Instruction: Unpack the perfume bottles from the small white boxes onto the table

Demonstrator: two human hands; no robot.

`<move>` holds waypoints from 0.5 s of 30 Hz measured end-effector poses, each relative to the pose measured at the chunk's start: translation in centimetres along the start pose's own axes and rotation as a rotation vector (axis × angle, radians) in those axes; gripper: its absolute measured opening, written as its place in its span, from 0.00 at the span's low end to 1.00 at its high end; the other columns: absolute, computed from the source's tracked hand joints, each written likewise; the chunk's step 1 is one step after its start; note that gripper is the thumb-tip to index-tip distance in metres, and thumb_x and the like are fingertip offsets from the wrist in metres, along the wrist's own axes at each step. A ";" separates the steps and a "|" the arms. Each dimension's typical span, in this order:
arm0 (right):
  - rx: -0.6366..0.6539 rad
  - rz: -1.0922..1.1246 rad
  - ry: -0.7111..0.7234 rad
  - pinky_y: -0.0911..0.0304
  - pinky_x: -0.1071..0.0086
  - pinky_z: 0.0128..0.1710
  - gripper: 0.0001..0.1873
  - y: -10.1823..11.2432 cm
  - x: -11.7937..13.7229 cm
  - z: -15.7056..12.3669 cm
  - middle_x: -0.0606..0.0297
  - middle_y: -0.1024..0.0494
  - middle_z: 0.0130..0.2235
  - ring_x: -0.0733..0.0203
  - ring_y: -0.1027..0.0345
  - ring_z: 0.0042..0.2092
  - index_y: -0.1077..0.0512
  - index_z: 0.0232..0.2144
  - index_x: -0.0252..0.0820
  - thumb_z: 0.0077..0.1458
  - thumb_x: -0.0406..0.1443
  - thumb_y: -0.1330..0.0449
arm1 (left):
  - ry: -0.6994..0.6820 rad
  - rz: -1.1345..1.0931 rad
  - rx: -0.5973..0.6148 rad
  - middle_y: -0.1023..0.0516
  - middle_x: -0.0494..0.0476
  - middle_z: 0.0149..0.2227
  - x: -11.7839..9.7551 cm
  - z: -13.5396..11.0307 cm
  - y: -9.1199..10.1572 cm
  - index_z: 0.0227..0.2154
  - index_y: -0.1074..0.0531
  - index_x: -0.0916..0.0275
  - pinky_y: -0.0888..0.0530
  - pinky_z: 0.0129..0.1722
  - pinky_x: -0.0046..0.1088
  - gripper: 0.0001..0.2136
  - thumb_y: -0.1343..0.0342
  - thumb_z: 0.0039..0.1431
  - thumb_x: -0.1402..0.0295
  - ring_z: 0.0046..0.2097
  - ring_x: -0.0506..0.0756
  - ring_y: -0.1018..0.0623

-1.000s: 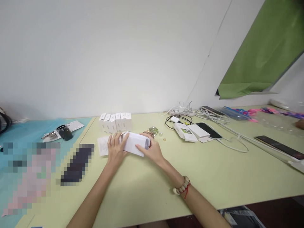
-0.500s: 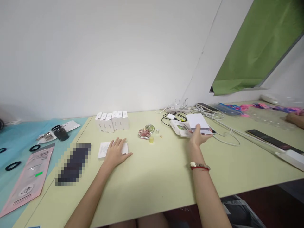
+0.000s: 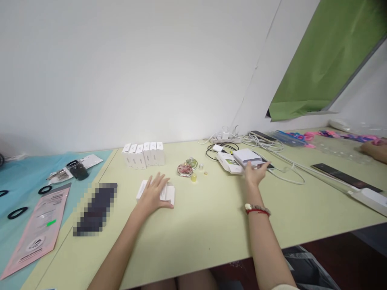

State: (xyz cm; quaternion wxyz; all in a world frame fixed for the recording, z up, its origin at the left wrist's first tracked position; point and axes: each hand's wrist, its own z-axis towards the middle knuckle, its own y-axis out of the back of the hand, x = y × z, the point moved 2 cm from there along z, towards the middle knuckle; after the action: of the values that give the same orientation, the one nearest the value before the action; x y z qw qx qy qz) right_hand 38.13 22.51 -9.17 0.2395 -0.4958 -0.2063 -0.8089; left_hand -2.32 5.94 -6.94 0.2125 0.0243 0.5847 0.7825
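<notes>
Left hand (image 3: 152,196): fingers spread, palm down over small white carton (image 3: 171,193) lying on yellow-green tabletop (image 3: 193,229). Right hand (image 3: 254,174): at near edge of white box (image 3: 245,155), beside green-printed carton (image 3: 227,163); fingers partly hidden, grip indeterminable.

My left hand (image 3: 152,194) is lying, with its fingers spread, over a white box (image 3: 171,195) on the yellow-green table (image 3: 193,229). My right hand (image 3: 254,174), below the beaded bracelet (image 3: 258,210), is touching the near side of a white carton (image 3: 246,154); just beside it an opened carton with a green picture (image 3: 229,163) is lying. Between my hands, farther back, a pink round bottle (image 3: 184,170) and a green one (image 3: 191,162) are resting close together, near a yellow cap (image 3: 194,177). Behind my left hand, six small white boxes (image 3: 143,156) are standing in a row.
</notes>
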 end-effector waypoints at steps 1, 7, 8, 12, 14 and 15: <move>-0.026 -0.061 0.027 0.53 0.52 0.56 0.44 0.2 0.2 -0.1 0.42 0.46 0.57 0.47 0.51 0.59 0.57 0.59 0.27 0.45 0.40 0.43 | 0.070 0.031 -0.003 0.46 0.63 0.60 0.8 -0.1 0.0 0.57 0.46 0.56 0.52 0.59 0.49 0.44 0.40 0.35 0.45 0.63 0.65 0.52; -0.158 -0.224 0.282 0.56 0.49 0.56 0.33 -0.5 5.8 -3.9 0.47 0.42 0.55 0.46 0.52 0.58 0.46 0.56 0.32 0.49 0.41 0.46 | 0.378 0.038 0.027 0.38 0.65 0.52 2.8 -0.9 0.7 0.53 0.41 0.57 0.43 0.52 0.51 0.40 0.39 0.34 0.48 0.58 0.68 0.43; -0.076 -0.165 0.382 0.54 0.51 0.55 0.30 -1.2 7.4 -5.4 0.48 0.39 0.53 0.48 0.49 0.56 0.44 0.54 0.32 0.51 0.41 0.47 | 0.360 0.003 0.024 0.37 0.64 0.51 2.3 -0.8 0.9 0.52 0.40 0.57 0.40 0.50 0.46 0.38 0.39 0.35 0.49 0.56 0.66 0.40; 0.619 0.115 0.729 0.43 0.59 0.51 0.17 -3.7 13.3 -13.6 0.55 0.31 0.45 0.56 0.39 0.49 0.34 0.45 0.40 0.55 0.42 0.49 | 0.235 -0.096 -0.046 0.36 0.61 0.50 -0.4 -0.2 1.6 0.52 0.42 0.56 0.36 0.48 0.39 0.38 0.40 0.37 0.49 0.52 0.61 0.36; 0.992 0.152 0.857 0.44 0.59 0.52 0.20 -4.1 14.9 -17.9 0.56 0.34 0.50 0.55 0.41 0.53 0.33 0.46 0.44 0.51 0.44 0.45 | 0.160 -0.094 -0.123 0.37 0.62 0.50 -1.1 0.1 1.9 0.53 0.43 0.57 0.36 0.49 0.37 0.37 0.40 0.40 0.50 0.52 0.60 0.36; 1.083 0.145 0.860 0.45 0.57 0.53 0.28 -4.0 15.3 -19.6 0.55 0.38 0.54 0.52 0.44 0.55 0.37 0.51 0.45 0.48 0.46 0.42 | 0.124 -0.077 -0.169 0.37 0.62 0.51 -1.3 0.1 2.0 0.54 0.43 0.58 0.37 0.50 0.37 0.36 0.41 0.41 0.50 0.53 0.60 0.36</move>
State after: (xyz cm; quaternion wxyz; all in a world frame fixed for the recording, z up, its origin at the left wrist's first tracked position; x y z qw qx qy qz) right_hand 15.91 11.73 -4.10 0.5672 0.0454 -0.4340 -0.6985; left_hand -1.73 5.11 -4.75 0.2070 -0.0646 0.5292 0.8204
